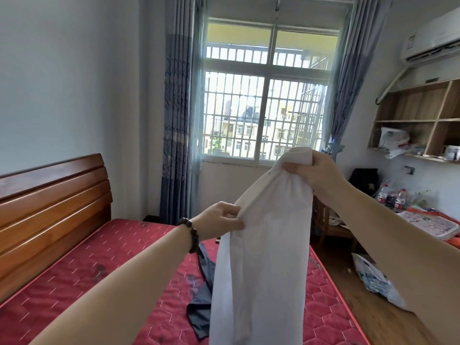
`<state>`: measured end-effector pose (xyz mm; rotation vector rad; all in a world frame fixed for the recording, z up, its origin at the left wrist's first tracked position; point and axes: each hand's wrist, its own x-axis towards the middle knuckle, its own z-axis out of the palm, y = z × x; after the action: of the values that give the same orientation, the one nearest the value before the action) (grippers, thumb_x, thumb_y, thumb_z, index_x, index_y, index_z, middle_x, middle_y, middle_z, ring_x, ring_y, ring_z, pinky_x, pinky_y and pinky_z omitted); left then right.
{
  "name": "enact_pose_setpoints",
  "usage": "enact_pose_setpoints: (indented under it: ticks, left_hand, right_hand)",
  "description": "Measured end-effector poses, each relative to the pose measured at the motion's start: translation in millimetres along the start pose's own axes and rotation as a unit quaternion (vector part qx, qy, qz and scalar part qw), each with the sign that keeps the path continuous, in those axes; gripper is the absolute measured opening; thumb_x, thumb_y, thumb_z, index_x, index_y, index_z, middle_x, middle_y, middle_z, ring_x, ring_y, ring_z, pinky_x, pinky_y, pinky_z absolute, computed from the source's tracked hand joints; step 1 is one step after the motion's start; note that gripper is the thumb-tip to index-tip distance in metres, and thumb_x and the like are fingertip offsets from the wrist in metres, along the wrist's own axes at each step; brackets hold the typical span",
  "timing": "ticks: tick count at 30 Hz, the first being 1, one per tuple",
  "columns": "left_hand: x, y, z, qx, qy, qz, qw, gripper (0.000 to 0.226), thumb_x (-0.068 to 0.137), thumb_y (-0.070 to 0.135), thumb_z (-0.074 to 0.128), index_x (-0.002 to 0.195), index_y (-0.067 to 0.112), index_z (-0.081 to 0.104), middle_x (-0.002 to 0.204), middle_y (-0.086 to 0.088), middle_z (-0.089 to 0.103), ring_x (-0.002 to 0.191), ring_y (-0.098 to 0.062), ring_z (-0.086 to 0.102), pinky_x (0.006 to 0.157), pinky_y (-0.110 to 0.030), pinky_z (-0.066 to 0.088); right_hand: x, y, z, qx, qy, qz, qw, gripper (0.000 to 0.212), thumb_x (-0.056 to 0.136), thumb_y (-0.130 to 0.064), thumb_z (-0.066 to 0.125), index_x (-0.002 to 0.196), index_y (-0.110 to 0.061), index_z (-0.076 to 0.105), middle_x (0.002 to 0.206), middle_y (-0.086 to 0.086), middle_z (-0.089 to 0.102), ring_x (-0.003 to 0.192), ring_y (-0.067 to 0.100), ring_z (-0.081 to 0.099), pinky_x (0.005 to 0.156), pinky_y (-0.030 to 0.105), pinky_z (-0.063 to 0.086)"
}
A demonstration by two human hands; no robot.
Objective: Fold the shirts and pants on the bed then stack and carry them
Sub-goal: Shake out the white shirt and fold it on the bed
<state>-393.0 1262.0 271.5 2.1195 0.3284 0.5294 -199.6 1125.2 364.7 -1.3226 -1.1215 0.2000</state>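
A thin white garment [263, 245] hangs in a long, smooth column above the bed [99, 265], its lower end running out of view. The right hand [321, 173] grips the bunched top, fingers curled round the cloth. Lower, the left hand [221, 220] pinches the garment's left edge between thumb and fingers; a dark bead bracelet [190, 235] circles that wrist. A dark, limp garment [202, 302] lies crumpled on the red quilted mattress, partly behind the white cloth.
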Motion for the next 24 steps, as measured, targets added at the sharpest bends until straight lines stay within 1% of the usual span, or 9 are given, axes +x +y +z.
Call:
enact_pose_setpoints:
  ticks: [4, 8, 10, 12, 14, 17, 21, 22, 24]
  left_hand:
    - [-0.5, -8.0, -12.1, 0.112, 0.004, 0.034, 0.993, 0.017, 0.088, 0.011, 0.057, 0.091, -0.001, 0.068, 0.079, -0.003, 0.051, 0.074, -0.012, 0.045, 0.072, -0.03, 0.041]
    - [2.6, -1.3, -29.6, 0.197, 0.064, 0.062, 0.976, 0.032, 0.094, 0.019, 0.055, 0.075, -0.004, 0.066, 0.074, -0.005, 0.051, 0.062, -0.012, 0.046, 0.061, -0.029, 0.042]
    - [5.3, 4.7, -41.5, 0.161, 0.156, 0.09, 0.97, 0.042, 0.096, 0.02, 0.054, 0.061, -0.004, 0.059, 0.069, -0.004, 0.048, 0.056, -0.013, 0.041, 0.055, -0.024, 0.036]
    - [4.0, 6.2, -44.9, 0.052, 0.232, 0.122, 0.964, 0.045, 0.095, 0.019, 0.055, 0.055, -0.001, 0.055, 0.063, 0.004, 0.048, 0.053, -0.01, 0.038, 0.052, -0.022, 0.031]
    - [-1.2, -1.2, -36.1, 0.046, 0.213, 0.122, 0.968, 0.043, 0.093, 0.021, 0.06, 0.051, 0.013, 0.054, 0.056, 0.012, 0.047, 0.048, -0.004, 0.037, 0.048, -0.017, 0.031]
    - [-10.1, -16.8, -25.7, 0.163, 0.092, 0.059, 0.98, 0.044, 0.086, 0.021, 0.069, 0.049, 0.024, 0.047, 0.051, 0.012, 0.038, 0.044, -0.003, 0.034, 0.05, -0.02, 0.031]
    - [-12.9, -21.7, -50.3, 0.049, 0.251, 0.122, 0.959, 0.044, 0.087, 0.018, 0.069, 0.046, 0.032, 0.056, 0.048, 0.016, 0.045, 0.045, 0.001, 0.039, 0.047, -0.009, 0.028]
    - [-15.3, -23.2, -51.4, 0.038, 0.253, 0.12, 0.959, 0.045, 0.086, 0.018, 0.069, 0.046, 0.032, 0.057, 0.047, 0.017, 0.046, 0.044, 0.002, 0.039, 0.046, -0.008, 0.028]
    - [-21.0, -29.9, -43.4, 0.091, 0.17, 0.069, 0.979, 0.045, 0.084, 0.02, 0.072, 0.044, 0.02, 0.053, 0.044, 0.012, 0.041, 0.043, -0.001, 0.035, 0.048, -0.015, 0.03]
  right_hand:
    - [-1.1, 2.5, -5.8, -0.007, -0.005, -0.002, 1.0, 0.025, 0.063, -0.025, 0.085, 0.084, -0.033, 0.076, 0.088, -0.005, 0.075, 0.083, 0.013, 0.072, 0.077, 0.036, 0.058]
    - [1.9, 0.7, -5.5, -0.008, 0.013, -0.004, 1.0, 0.021, 0.07, -0.019, 0.084, 0.083, -0.033, 0.076, 0.089, -0.004, 0.075, 0.085, 0.016, 0.072, 0.081, 0.041, 0.059]
    - [5.2, -3.0, -5.2, -0.004, 0.035, -0.013, 0.999, 0.017, 0.072, -0.019, 0.083, 0.084, -0.03, 0.076, 0.09, -0.003, 0.075, 0.085, 0.018, 0.071, 0.081, 0.043, 0.059]
    - [9.3, -7.8, -5.0, 0.003, 0.048, -0.023, 0.999, 0.017, 0.073, -0.02, 0.082, 0.087, -0.026, 0.076, 0.091, -0.001, 0.075, 0.085, 0.019, 0.071, 0.08, 0.043, 0.059]
    - [11.7, -11.0, -2.8, 0.004, 0.042, -0.02, 0.999, 0.017, 0.074, -0.017, 0.081, 0.088, -0.025, 0.075, 0.091, -0.002, 0.075, 0.087, 0.019, 0.071, 0.081, 0.044, 0.059]
    - [10.9, -13.6, 6.2, -0.018, 0.021, -0.018, 0.999, 0.017, 0.074, -0.015, 0.081, 0.081, -0.03, 0.076, 0.088, -0.005, 0.075, 0.087, 0.017, 0.071, 0.081, 0.04, 0.059]
    - [13.9, -16.8, 15.1, 0.041, 0.045, -0.045, 0.997, 0.013, 0.074, -0.018, 0.081, 0.085, -0.024, 0.075, 0.088, -0.001, 0.075, 0.081, 0.015, 0.071, 0.07, 0.029, 0.059]
    - [14.6, -16.3, 16.4, 0.049, 0.05, -0.039, 0.997, 0.014, 0.075, -0.017, 0.081, 0.086, -0.022, 0.074, 0.088, 0.0, 0.075, 0.082, 0.016, 0.07, 0.07, 0.029, 0.058]
    - [14.5, -12.9, 21.5, 0.01, 0.04, -0.019, 0.999, 0.017, 0.074, -0.013, 0.081, 0.085, -0.023, 0.073, 0.084, -0.005, 0.074, 0.08, 0.014, 0.07, 0.069, 0.029, 0.058]
